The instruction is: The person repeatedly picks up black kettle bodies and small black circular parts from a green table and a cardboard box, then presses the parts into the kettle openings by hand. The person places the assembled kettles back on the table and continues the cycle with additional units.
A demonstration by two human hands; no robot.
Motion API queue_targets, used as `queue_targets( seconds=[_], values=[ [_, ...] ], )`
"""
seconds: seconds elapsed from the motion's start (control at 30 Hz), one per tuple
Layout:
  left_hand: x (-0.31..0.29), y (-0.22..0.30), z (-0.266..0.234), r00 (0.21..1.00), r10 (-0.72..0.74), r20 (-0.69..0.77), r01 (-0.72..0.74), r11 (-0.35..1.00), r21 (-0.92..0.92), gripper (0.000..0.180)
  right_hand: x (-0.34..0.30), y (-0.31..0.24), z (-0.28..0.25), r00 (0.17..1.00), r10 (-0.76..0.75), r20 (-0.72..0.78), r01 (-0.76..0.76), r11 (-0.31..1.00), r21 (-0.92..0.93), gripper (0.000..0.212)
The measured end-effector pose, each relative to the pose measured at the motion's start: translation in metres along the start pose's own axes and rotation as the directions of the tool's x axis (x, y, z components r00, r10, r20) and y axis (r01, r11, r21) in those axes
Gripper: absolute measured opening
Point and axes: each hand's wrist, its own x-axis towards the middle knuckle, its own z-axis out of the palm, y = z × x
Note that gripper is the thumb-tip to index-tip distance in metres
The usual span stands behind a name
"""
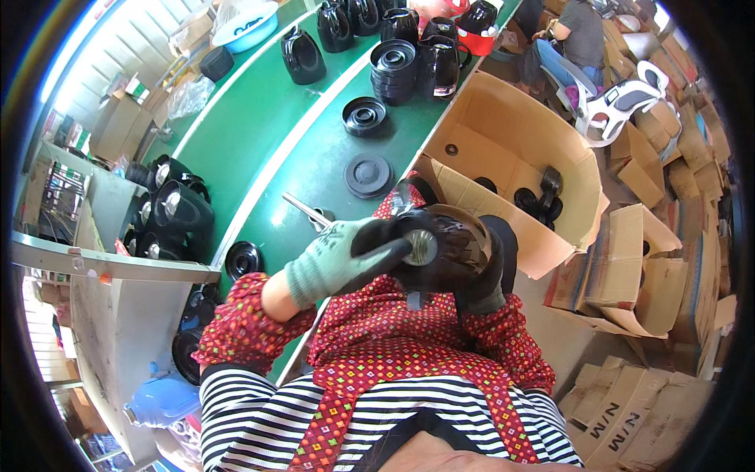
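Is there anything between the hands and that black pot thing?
No. Both gloved hands are already on the black kettle body: the left hand grips its near side with fingers over the metal base, and the right hand cups its far side.

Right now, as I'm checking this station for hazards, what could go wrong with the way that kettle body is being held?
1. The kettle body is held in the air over the lap, off the green table; a slip could drop it.
2. The left hand wears a coated glove pressing into the base, which may slide on the glossy plastic.
3. The right hand is mostly hidden behind the body, so its grip cannot be judged.
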Motion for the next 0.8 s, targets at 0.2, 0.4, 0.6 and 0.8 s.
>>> queue_targets(
  seconds=[0.2, 0.4, 0.6, 0.8],
  values=[
    [-0.015, 0.018, 0.003, 0.879, 0.376, -0.293, -0.347, 0.926, 0.149, 0.090, 0.009, -0.024, 0.013, 0.969, 0.173, 0.178, -0.237, 0.856, 0.459, 0.052],
    [0.016, 0.023, 0.013, 0.772, 0.634, -0.036, -0.581, 0.729, 0.363, 0.121, 0.009, -0.087, 0.094, 0.961, -0.095, 0.261, 0.222, 0.827, -0.516, 0.053],
    [0.005, -0.006, 0.051, 0.743, 0.580, -0.333, -0.473, 0.808, 0.353, 0.120, -0.004, -0.091, 0.021, 0.996, 0.089, -0.014, -0.085, 0.980, 0.179, 0.083],
    [-0.031, -0.089, 0.096, 0.898, 0.425, 0.112, -0.419, 0.905, -0.075, 0.091, 0.018, -0.166, 0.015, 0.969, 0.170, -0.179, -0.239, 0.467, -0.852, 0.044]
  ],
)
